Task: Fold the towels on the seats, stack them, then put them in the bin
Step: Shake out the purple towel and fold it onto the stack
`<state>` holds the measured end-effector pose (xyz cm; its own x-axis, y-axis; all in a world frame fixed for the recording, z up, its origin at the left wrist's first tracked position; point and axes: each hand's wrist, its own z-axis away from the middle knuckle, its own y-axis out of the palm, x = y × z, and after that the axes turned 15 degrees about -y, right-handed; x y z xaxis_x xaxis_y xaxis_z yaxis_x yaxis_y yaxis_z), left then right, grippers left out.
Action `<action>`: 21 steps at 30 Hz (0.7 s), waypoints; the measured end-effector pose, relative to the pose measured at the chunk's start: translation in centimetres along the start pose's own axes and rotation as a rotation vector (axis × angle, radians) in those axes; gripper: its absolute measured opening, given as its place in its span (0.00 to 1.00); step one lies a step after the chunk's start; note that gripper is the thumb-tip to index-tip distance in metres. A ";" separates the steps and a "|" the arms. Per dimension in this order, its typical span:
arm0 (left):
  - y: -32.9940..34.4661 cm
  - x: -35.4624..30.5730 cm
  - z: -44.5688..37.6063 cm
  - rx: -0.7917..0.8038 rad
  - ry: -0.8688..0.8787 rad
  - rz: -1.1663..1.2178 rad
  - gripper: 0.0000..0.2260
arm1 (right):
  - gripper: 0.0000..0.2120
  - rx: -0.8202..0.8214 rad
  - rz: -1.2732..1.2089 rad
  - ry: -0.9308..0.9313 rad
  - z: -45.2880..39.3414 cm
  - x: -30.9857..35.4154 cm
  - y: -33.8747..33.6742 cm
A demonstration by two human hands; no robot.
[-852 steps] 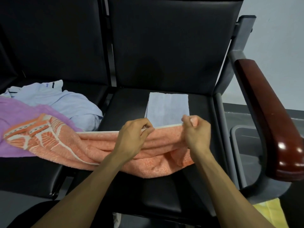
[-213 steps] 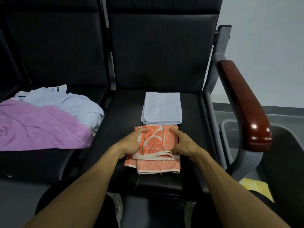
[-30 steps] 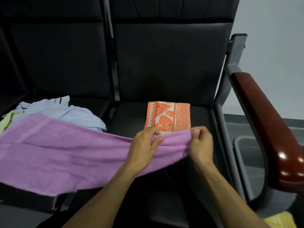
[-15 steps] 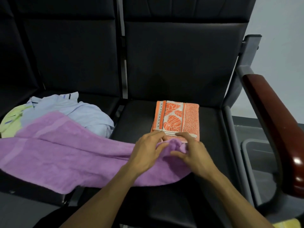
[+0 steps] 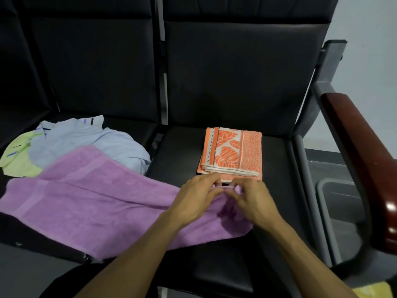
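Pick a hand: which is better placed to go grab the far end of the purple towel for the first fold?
Left, probably. The purple towel trails onto the left seat, on the left hand's side. The right hand can keep pinching the corner near the folded orange towel.

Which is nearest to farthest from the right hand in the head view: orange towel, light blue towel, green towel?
From the right hand:
1. Orange towel, folded on the right seat, just beyond the fingers.
2. Light blue towel, crumpled on the left seat, behind the purple towel that both hands pinch.
3. Green towel, at the far left edge.
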<state>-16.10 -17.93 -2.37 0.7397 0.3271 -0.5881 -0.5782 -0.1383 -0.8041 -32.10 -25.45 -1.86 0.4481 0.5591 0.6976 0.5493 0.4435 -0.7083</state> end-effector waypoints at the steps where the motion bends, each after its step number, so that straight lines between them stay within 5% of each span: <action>1: 0.0 0.2 0.0 -0.002 -0.006 -0.003 0.06 | 0.08 -0.107 0.106 0.044 -0.2 -0.2 -0.4; 4: -0.1 0.6 -0.3 -0.067 -0.016 -0.010 0.04 | 0.07 -0.272 0.277 0.096 0.0 -0.5 -1.7; 7: 0.0 0.4 -0.3 -0.125 0.023 0.021 0.04 | 0.15 0.005 0.055 -0.014 0.4 0.5 -1.3; 9: 0.1 0.1 -0.2 -0.121 0.047 0.014 0.04 | 0.08 0.061 -0.014 -0.064 0.5 0.7 -0.4; 14: 0.0 0.7 -0.6 -0.167 -0.009 0.039 0.04 | 0.07 -0.251 0.368 0.133 0.1 -0.4 -2.4; 18: 0.1 0.2 -0.3 -0.131 0.068 0.093 0.03 | 0.18 0.089 0.110 -0.012 0.5 1.1 -1.6; 21: 0.4 0.0 -0.2 -0.134 0.066 0.059 0.04 | 0.06 0.058 0.149 0.004 0.1 1.0 -0.7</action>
<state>-16.22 -18.18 -2.72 0.7295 0.2530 -0.6354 -0.5732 -0.2807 -0.7698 -32.13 -25.10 -0.70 0.5245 0.6186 0.5850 0.4354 0.3956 -0.8086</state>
